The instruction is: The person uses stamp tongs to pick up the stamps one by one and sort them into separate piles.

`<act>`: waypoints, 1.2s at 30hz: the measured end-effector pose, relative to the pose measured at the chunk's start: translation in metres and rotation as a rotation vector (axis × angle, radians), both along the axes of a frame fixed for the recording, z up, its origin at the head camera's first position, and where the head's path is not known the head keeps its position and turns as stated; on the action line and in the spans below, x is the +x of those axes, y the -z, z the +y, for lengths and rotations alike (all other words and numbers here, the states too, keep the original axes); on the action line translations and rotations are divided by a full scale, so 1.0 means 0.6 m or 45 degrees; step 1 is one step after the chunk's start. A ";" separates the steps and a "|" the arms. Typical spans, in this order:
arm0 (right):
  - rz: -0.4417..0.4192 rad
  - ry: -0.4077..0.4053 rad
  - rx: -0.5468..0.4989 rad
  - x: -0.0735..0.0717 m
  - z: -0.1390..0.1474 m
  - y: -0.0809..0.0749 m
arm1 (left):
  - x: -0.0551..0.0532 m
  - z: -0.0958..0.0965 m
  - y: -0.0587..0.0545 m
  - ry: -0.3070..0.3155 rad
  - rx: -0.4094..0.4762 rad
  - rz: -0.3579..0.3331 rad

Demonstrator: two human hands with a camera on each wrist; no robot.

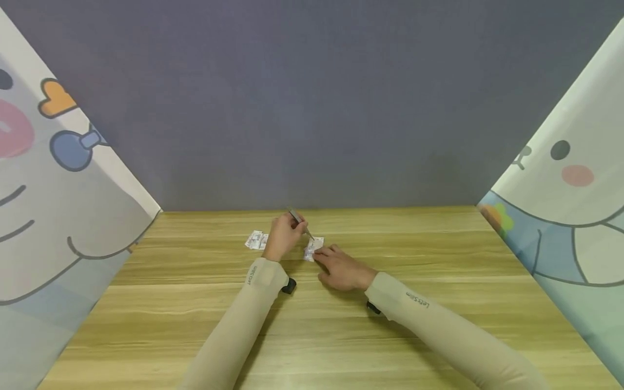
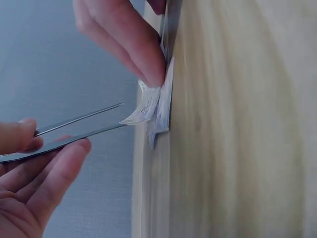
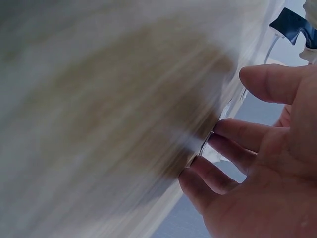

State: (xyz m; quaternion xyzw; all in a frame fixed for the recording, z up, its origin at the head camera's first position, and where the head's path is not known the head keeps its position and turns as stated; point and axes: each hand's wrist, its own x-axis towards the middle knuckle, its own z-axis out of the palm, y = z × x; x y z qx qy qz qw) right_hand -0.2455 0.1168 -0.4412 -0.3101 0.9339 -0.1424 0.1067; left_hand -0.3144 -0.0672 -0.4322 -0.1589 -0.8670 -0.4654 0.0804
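Observation:
Between thumb and fingers, my left hand [image 1: 284, 235] pinches a pair of metal tweezers [image 2: 64, 144], whose arms stand apart in the left wrist view. The lower tip meets the lifted, curling corner of a thin printed paper piece [image 2: 145, 106]. More of the same paper lies under it, flat on the table. From the right, my right hand [image 1: 345, 269] rests its fingertips on the near part of these papers [image 1: 316, 244]. Its fingers are extended and its thumb sits apart from them in the right wrist view. The print on the papers is too small to read.
Several similar printed paper pieces [image 1: 254, 239] lie spread on the wooden table [image 1: 312, 336], just left of my left hand. A grey panel [image 1: 312, 108] rises behind the table. Panels with cartoon pictures [image 1: 560, 216] flank both sides.

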 end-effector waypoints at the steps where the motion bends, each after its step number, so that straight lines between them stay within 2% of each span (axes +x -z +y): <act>1: 0.003 0.002 0.005 0.000 0.001 0.000 | 0.001 0.002 -0.001 0.000 0.006 0.008; 5: 0.008 0.017 0.021 -0.001 0.004 0.000 | 0.004 0.014 -0.002 0.016 0.001 0.043; 10: -0.011 0.013 -0.002 0.000 0.006 0.000 | 0.007 0.025 -0.003 0.019 -0.060 0.074; 18: -0.039 0.021 -0.063 -0.002 0.012 0.000 | 0.011 0.029 -0.011 0.008 -0.063 0.019; 22: -0.033 0.011 -0.154 -0.009 0.020 -0.002 | 0.013 0.026 -0.022 -0.023 -0.043 0.023; 26: 0.028 0.007 -0.268 -0.015 0.029 -0.009 | 0.013 0.026 -0.035 -0.021 -0.005 0.073; 30: 0.066 0.043 -0.334 -0.017 0.041 -0.017 | 0.012 0.028 -0.041 -0.015 0.026 0.099; 33: 0.090 0.085 -0.371 -0.018 0.051 -0.023 | 0.012 0.035 -0.043 -0.031 0.057 0.151; 36: 0.156 0.135 -0.432 -0.017 0.061 -0.028 | 0.012 0.045 -0.045 -0.059 0.083 0.240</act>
